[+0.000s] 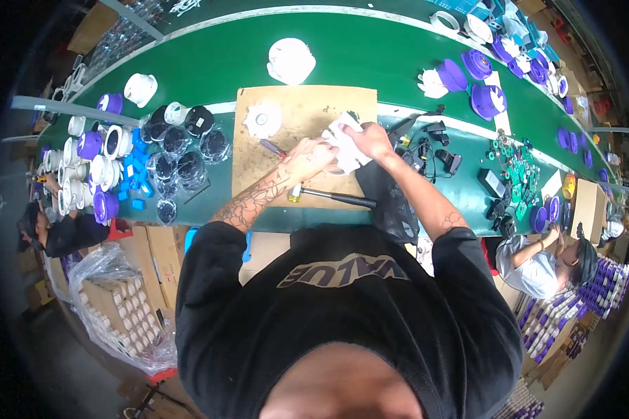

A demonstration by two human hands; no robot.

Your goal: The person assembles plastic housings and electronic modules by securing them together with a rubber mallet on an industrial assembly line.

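Above a brown cardboard sheet (251, 167), both of my hands are closed on a white plastic part (349, 148) with a notched edge. My right hand (372, 140) grips its upper right side, thumb over the top. My left hand (312, 155) holds the left edge, and its fingertips are partly hidden. Left of the hands, a round white plastic part (263, 119) lies on the cardboard. A screwdriver (272, 148) with a red and dark handle rests by my left wrist. Nearer to me lies a hammer (339, 198) with a black handle.
A white round housing (291, 61) stands on the green belt (210, 63). Wrapped black round parts (190, 166) and blue pieces (137, 167) crowd the left. Black adapters (450, 162), green circuit boards (521, 178) and purple housings (488, 101) sit right. Co-workers (538, 265) are at both sides.
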